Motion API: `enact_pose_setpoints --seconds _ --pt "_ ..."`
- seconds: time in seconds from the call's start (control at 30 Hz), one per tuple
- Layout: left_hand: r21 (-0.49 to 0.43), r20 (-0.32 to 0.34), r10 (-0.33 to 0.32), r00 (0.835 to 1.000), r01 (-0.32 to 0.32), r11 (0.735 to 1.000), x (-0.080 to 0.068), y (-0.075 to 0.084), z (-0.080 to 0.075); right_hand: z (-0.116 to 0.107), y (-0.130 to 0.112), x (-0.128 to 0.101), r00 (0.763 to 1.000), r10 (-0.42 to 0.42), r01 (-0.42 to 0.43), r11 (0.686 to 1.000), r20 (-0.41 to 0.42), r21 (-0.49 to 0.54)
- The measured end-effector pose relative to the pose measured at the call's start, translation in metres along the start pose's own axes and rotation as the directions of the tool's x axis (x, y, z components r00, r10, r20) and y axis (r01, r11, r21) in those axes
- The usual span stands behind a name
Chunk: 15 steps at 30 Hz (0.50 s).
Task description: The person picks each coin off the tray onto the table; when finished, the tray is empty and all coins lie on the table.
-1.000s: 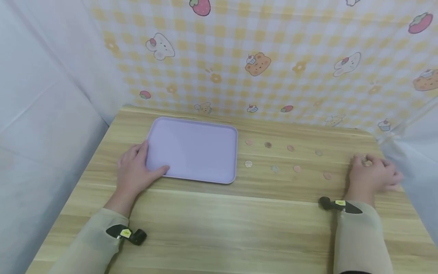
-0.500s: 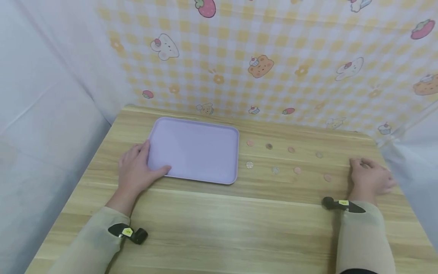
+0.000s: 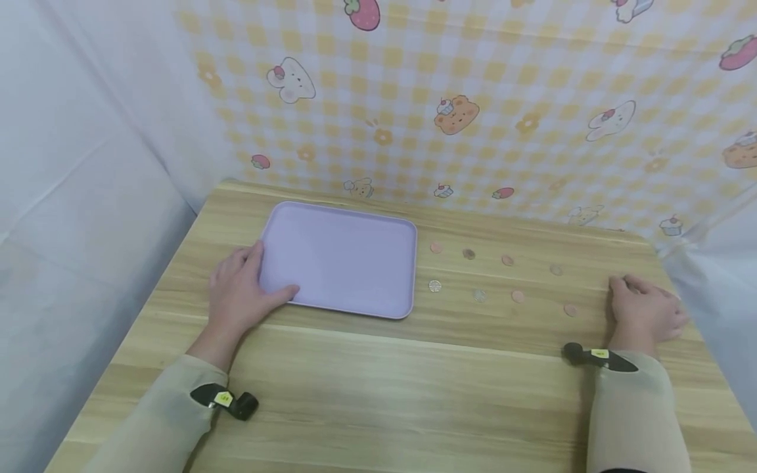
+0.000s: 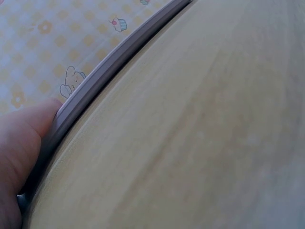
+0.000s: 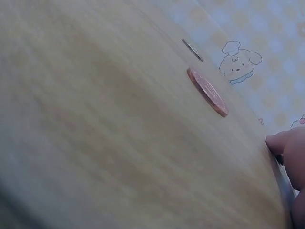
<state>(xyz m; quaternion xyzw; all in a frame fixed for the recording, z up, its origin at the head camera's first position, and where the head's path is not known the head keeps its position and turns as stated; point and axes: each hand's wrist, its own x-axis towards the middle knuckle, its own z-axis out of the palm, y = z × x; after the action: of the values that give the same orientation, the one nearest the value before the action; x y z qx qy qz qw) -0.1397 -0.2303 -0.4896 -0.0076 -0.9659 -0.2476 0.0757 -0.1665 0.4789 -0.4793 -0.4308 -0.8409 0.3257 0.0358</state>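
Observation:
A shallow lilac tray (image 3: 340, 263) lies on the wooden table, left of centre. My left hand (image 3: 239, 292) grips its front left corner, thumb over the front rim and fingers along the left side. In the left wrist view the thumb (image 4: 28, 129) meets the tray's edge (image 4: 102, 71). At the table's right end my right hand (image 3: 644, 309) is low over the wood with curled fingers; the coin in them is hidden now. To its left, a copper coin (image 3: 570, 309) and a silvery coin (image 3: 556, 269) lie flat.
Several more coins lie in two rows between tray and right hand, including a silver coin (image 3: 434, 286) and a dark coin (image 3: 468, 253). A yellow checked cloth (image 3: 414, 85) hangs behind the table (image 3: 378, 394). White sheets (image 3: 77, 164) hang at the sides.
My right hand has turned over and lowered its fingertips to the table; the coin seen between its fingers is now out of sight. The left hand and tray stay put while the view shifts slightly.

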Motion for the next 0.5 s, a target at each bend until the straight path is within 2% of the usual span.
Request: enact_pose_setpoints --seconds 0.3,0.4,0.5 --pt "-0.004 0.004 0.001 1.0 -0.001 1.0 -0.0002 0.0018 0.0003 -0.0004 0.002 -0.0048 1.0 -0.013 0.013 1.0 -0.013 -0.019" --pt "-0.003 0.007 -0.002 1.0 0.002 1.0 -0.0003 0.0024 -0.0009 0.0019 0.0032 -0.0065 0.999 0.0 0.004 0.998 -0.05 0.07" --pt "-0.001 0.009 -0.006 1.0 0.006 1.0 0.0001 0.0019 -0.0014 0.0072 0.0029 -0.0104 0.985 0.008 0.032 0.973 -0.171 0.229"
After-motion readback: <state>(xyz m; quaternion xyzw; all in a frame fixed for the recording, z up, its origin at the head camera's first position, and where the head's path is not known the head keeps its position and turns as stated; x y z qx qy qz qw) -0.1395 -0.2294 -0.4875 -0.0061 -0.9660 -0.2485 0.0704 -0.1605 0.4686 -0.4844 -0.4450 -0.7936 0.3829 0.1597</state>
